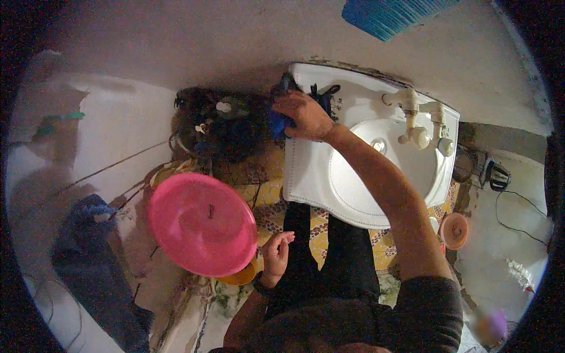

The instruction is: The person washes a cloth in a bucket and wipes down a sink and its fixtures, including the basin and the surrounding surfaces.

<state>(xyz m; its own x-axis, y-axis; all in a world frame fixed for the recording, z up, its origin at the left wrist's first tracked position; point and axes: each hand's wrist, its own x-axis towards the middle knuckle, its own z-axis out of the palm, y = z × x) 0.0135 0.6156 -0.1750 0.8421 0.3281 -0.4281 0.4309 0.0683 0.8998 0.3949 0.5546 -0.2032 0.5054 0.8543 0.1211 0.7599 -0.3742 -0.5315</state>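
Note:
A white ceramic washbasin [308, 172] with two pale taps [416, 137] stands before me. My right hand [304, 115] reaches across to the basin's back left corner, its fingers on a blue item [278, 121] that it mostly covers; the grip is hard to make out. Beside that hand, a black strap or bag handle [325, 95] lies on the basin. My left hand [277, 256] hangs low in front of my legs with its fingers curled and nothing seen in it. Left of it is a large pink plastic basin [203, 223].
Dark cluttered items [234, 128] are left of the washbasin. Blue cloth [95, 247] hangs at the left. A blue ribbed plastic item [393, 17] is on the wall above. An orange tub [454, 230] and a dark kettle-like vessel [499, 176] are at right.

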